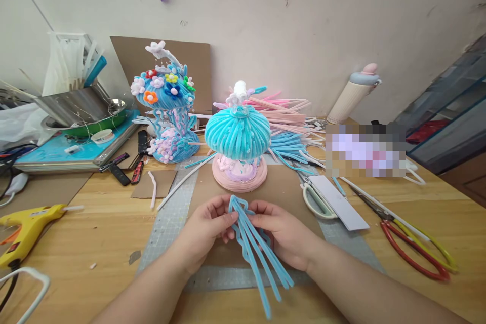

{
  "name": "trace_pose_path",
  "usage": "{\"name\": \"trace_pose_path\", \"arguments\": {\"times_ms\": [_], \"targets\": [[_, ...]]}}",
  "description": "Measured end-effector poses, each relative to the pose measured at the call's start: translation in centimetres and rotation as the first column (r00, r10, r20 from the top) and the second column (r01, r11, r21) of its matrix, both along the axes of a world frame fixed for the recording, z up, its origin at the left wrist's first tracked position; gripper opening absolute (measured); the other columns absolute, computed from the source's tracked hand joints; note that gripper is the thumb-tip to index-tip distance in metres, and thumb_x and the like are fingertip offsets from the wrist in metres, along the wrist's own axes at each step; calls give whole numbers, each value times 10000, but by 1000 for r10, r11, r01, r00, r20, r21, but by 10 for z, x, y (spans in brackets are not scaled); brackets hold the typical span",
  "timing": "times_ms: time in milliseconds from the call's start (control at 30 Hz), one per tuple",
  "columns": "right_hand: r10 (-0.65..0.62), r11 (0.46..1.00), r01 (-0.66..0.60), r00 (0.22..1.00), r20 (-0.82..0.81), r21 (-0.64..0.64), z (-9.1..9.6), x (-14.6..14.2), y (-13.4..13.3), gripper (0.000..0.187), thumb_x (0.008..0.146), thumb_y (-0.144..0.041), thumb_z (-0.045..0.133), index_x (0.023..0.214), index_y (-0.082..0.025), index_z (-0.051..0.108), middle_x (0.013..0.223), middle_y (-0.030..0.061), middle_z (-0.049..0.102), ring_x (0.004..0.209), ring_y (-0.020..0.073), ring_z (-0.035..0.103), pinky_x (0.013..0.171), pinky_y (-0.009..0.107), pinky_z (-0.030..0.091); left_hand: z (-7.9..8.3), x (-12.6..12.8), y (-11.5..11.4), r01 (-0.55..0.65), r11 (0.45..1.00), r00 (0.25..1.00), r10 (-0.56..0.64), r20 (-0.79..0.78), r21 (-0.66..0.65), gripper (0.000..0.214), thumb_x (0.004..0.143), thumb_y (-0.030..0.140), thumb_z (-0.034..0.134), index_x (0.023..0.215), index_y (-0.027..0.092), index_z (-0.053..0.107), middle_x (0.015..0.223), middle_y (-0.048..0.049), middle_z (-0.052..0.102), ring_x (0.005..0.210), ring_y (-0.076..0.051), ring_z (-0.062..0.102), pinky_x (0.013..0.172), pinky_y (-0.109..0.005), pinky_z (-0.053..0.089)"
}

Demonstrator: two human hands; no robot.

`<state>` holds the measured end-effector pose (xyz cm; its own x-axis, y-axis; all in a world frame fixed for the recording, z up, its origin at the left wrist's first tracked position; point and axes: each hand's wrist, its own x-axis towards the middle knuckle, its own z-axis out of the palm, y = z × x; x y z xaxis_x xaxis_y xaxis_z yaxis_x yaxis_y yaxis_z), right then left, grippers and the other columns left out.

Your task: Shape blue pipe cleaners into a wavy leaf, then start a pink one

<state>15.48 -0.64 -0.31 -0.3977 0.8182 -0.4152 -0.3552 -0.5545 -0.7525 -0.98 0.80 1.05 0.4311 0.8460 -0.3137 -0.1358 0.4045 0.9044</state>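
Observation:
Both my hands meet over a brown card sheet (281, 182) at the table's near middle. My left hand (207, 230) pinches the top of a bundle of light blue pipe cleaners (253, 243), fingers closed. My right hand (283, 233) grips the same bundle from the other side, and the loose ends trail down toward me. Just beyond my hands stands a blue pipe-cleaner mushroom (238, 134) on a pink round base (240, 174).
A second blue mushroom with coloured flowers (167, 104) stands back left. Loose pink and blue pipe cleaners (284, 116) lie behind. A yellow glue gun (26, 225) is at left; white scissors (317, 200), a grey strip (339, 202) and red-yellow pliers (410, 243) at right.

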Motion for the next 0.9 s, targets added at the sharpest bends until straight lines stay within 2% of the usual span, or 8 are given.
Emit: {"name": "trace_pose_path", "arguments": {"times_ms": [167,267,433,600,667,733,800,900], "targets": [[110,982,-130,983,-145,-137,2,4,4,89,733,-209,568,791,-143,559,586,-2,560,458,87,480,391,191,360,6,0,0,-1,994,990,17,144,-109,209,809,333,535,872,137,572,655,-24,580,496,-75,513,445,-177,365],[197,960,-232,958,-209,-156,1,7,5,95,751,-196,533,802,-132,580,606,-1,549,432,64,436,372,179,349,7,-1,-1,-2,994,990,18,140,-110,153,765,260,611,842,136,567,642,-14,582,503,-62,513,454,-159,372],[209,965,-230,965,-158,-129,1,5,3,87,742,-202,536,794,-139,565,619,-6,544,434,62,434,350,167,339,7,0,-2,17,992,990,1,141,-126,145,739,244,642,806,142,563,624,-2,568,521,-65,512,465,-161,376],[130,990,-132,991,-44,-50,4,-1,-3,147,701,-196,598,798,-171,490,640,-17,578,384,49,433,337,155,283,5,1,-2,27,993,996,-17,92,-112,113,727,220,642,769,129,593,615,-8,559,551,-77,507,485,-174,374],[121,993,-122,993,-13,-8,7,-2,-4,173,703,-205,596,829,-187,477,706,-10,594,436,73,489,373,178,339,5,1,-2,39,994,993,-27,112,-104,78,731,194,624,750,122,601,602,-6,551,543,-73,496,496,-177,370],[67,994,-71,997,43,82,10,-2,-5,158,719,-213,588,835,-189,485,755,-7,590,567,105,553,480,220,417,6,1,-2,38,993,990,-22,141,-108,59,733,174,608,743,115,604,599,-7,549,538,-70,491,498,-177,365],[-11,977,-16,992,128,211,13,-1,-4,126,741,-244,583,813,-181,502,745,-12,576,644,114,555,581,248,436,7,0,-3,31,992,988,-12,156,-123,56,729,168,606,738,113,602,593,-8,550,530,-69,489,492,-176,359],[-28,936,-60,969,244,346,16,0,-4,165,741,-314,593,755,-163,528,684,-11,554,651,124,536,622,265,425,7,0,-3,40,990,988,-19,153,-134,68,724,179,613,734,113,599,575,-5,543,511,-67,481,482,-175,356]]}}
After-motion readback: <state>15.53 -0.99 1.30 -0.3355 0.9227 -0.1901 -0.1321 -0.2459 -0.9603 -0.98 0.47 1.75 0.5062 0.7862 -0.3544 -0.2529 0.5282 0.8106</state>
